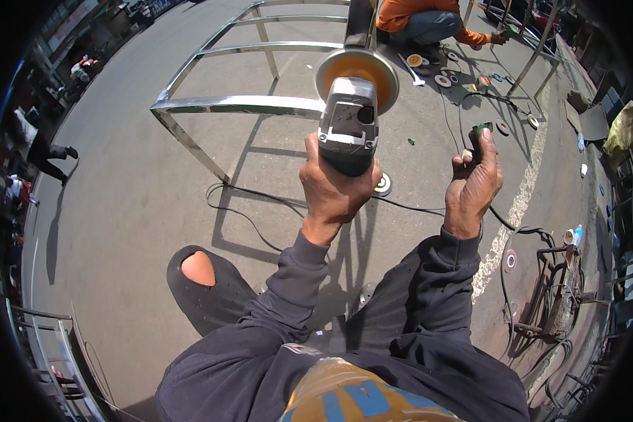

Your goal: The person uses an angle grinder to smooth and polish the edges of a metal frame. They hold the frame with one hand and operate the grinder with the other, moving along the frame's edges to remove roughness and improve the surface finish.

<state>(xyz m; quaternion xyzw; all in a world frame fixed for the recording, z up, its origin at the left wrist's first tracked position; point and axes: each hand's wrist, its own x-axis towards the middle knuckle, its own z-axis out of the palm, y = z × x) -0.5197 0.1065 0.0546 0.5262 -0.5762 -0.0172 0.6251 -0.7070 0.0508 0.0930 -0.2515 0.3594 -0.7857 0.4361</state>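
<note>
In my left hand [334, 190] is an angle grinder [349, 126], gripped round its body and pointing away from me. The round wheel [387, 70] on its head has an orange-yellow middle and a pale grey rim. It overlaps the shiny metal tube frame [250, 103] in the picture; whether they touch I cannot tell. My right hand [475, 186] is raised to the right of the grinder, thumb and fingers closed on a small dark green lump [480, 133]. Part of the lump is hidden by the fingers.
At the far right a person in an orange top [415, 14] crouches, reaching toward another metal frame [534, 53]. Several discs [443, 80] and cables [415, 208] lie on the ground. A rusty metal stand [563, 292] with coiled cable is at right. Someone walks [47, 151] at far left.
</note>
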